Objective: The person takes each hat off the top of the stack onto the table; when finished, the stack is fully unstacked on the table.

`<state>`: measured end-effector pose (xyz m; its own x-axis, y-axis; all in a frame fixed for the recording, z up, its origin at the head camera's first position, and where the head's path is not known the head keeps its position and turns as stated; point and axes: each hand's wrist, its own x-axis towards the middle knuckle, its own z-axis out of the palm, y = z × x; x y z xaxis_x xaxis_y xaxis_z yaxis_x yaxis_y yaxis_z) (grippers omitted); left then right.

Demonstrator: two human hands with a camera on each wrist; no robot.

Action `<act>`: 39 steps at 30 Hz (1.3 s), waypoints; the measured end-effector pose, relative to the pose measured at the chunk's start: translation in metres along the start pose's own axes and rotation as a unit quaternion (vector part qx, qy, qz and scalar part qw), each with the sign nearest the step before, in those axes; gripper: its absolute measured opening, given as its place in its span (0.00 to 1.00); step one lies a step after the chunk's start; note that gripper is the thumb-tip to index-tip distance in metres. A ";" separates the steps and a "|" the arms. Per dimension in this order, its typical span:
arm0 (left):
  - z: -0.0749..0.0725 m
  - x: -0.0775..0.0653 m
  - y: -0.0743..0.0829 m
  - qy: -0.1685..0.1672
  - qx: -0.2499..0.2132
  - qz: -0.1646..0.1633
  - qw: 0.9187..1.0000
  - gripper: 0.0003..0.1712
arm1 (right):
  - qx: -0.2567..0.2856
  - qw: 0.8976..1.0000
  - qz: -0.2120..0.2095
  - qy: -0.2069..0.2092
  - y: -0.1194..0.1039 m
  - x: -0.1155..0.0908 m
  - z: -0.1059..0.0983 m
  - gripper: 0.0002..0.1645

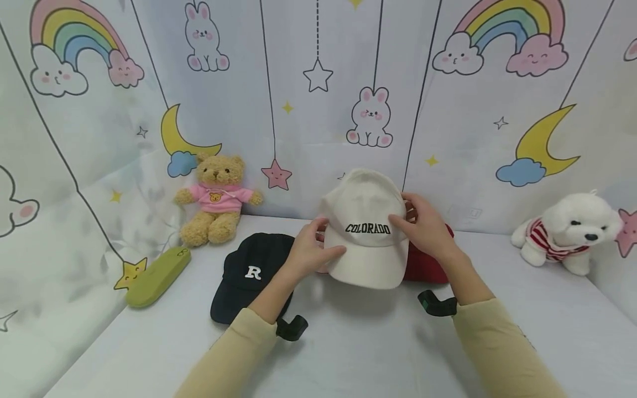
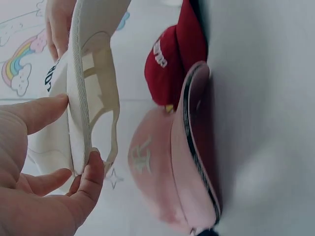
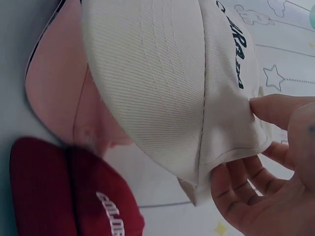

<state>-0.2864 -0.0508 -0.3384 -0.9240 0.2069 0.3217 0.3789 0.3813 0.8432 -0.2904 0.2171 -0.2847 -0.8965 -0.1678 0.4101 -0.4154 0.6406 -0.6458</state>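
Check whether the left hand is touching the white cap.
Touching: the left wrist view shows the left hand pinching the white cap between thumb and fingers.

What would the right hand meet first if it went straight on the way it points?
The cream cap, whose side the right hand grips. Past that, probably the printed backdrop, though the head view leaves the depth between them unclear.

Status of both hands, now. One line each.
Left hand: holding the white COLORADO cap at one side.
Right hand: holding the same cap at the opposite side.
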 end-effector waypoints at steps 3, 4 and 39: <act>0.011 0.004 0.005 -0.007 -0.013 0.009 1.000 0.36 | -0.001 1.000 0.000 0.001 0.007 -0.004 -0.010 0.33; 0.014 0.005 0.006 -0.011 -0.020 0.012 1.000 0.35 | -0.004 1.000 0.002 0.001 0.009 -0.005 -0.013 0.33; 0.141 0.036 0.048 -0.014 -0.045 0.023 0.999 0.35 | -0.110 0.989 0.077 0.056 0.088 -0.040 -0.093 0.37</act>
<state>-0.2945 0.1016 -0.3472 -0.9030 0.2490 0.3500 0.4141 0.2881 0.8634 -0.2770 0.3500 -0.2982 -0.9189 0.0210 0.3939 -0.2198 0.8019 -0.5556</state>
